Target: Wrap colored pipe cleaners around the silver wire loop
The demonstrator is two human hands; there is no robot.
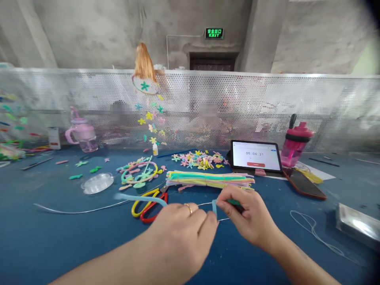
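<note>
A light blue pipe cleaner [142, 197] trails leftward out of my left hand [185, 233], whose fingers are closed on it. A short upright length of that blue shows between my two hands, crossing a thin silvery wire [204, 204]. My right hand [245, 213] pinches the wire just to the right of this crossing. Something green [233, 202] shows under the right fingers, partly hidden by them. Behind my left hand lie pliers [148, 206] with one yellow and one red handle. A long wire [80, 212] runs out to the left over the blue table.
Behind my hands lies a bundle of pastel pipe cleaners [208, 179], with a pile of small shapes [198, 159] beyond. A tablet [255, 155], pink bottle [295, 144] and phone [305, 184] stand or lie right. A clear dish [97, 183] sits left; perforated metal panel [190, 91] behind.
</note>
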